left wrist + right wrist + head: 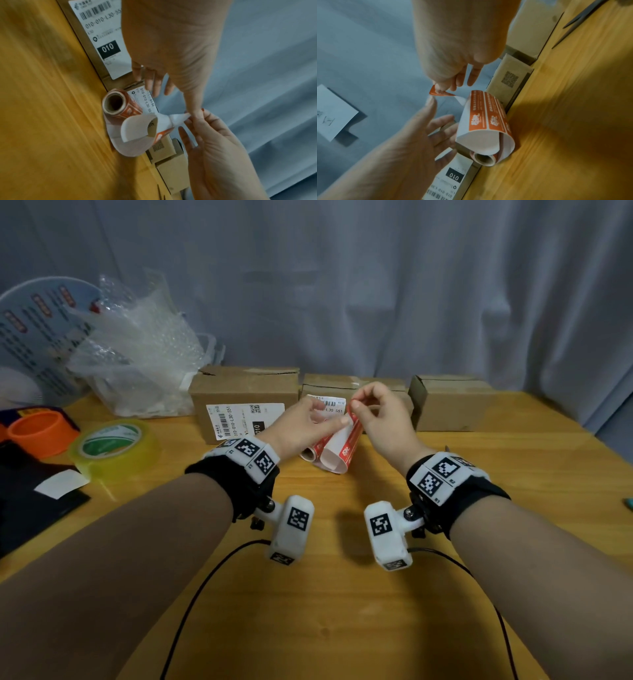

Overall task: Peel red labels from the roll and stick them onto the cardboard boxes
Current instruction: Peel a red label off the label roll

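The table [342, 594] is carrying three cardboard boxes [245, 402] standing in a row beyond the fingers, the middle one partly hidden behind both hands. The label roll [337, 446] is lying just below the fingers, its loose backing strip curling upward; the print is too blurred to read. The left hand [301, 426] is pinching the white backing's edge between thumb and forefinger, other fingers spread. The right hand [376, 412] is pinching the lifted corner of a red label [436, 92], most of it hidden under the fingertips.
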Demonstrator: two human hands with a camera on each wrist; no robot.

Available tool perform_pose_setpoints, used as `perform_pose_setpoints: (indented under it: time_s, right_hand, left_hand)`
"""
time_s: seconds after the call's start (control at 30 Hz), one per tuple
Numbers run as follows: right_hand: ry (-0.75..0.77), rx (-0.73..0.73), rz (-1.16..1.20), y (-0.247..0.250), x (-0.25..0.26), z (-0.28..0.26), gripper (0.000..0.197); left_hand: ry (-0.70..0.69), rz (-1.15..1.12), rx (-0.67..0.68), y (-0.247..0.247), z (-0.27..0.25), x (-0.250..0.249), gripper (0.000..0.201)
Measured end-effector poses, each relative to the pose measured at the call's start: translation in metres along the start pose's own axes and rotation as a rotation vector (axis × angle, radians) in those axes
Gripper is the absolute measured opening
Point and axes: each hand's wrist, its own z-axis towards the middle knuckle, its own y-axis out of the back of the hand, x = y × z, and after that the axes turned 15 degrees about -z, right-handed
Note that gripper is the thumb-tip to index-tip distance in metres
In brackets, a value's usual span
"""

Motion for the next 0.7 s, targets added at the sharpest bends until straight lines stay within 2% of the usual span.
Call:
perform_pose_setpoints:
  time_s: [0.1,0.17,0.27,0.33,0.37,0.43,0.5,0.6,0.7]
  right_hand:
    - [0.032,0.015,-0.008,0.0,0.004,0.002,0.018]
    - [0.039,0.019,-0.021,0.003,0.005,0.004,0.016]
    - [0.074,0.037,-0.071,0.01,0.007,0.007,0.012]
    - [0.107,0.071,-0.105,0.015,0.007,0.012,0.018]
    - [0.118,0.084,-0.135,0.016,0.007,0.015,0.02]
    - [0.128,0.088,-0.194,0.017,0.008,0.021,0.024]
    - [0.123,0.087,-0.217,0.018,0.011,0.024,0.029]
    - [0.119,0.038,-0.218,0.022,0.014,0.028,0.023]
    - [0.068,-0.061,-0.126,0.025,0.012,0.03,0.022]
  left_hand:
    - [0.05,-0.05,0.052,-0.004,-0.001,-0.002,0.025]
    - [0.039,-0.091,0.017,-0.003,-0.001,-0.001,0.012]
    - [0.073,-0.145,0.027,-0.002,0.0,0.002,0.016]
    - [0.109,-0.167,0.08,-0.003,-0.002,-0.002,0.039]
    - [0.116,-0.157,0.104,-0.004,-0.002,-0.004,0.04]
    - [0.095,-0.138,0.103,-0.006,-0.002,-0.008,0.023]
    - [0.07,-0.095,0.038,-0.007,0.0,-0.011,0.011]
    - [0.058,-0.028,-0.018,-0.009,0.005,-0.008,0.014]
    - [0.058,0.039,0.001,-0.007,0.006,0.002,0.024]
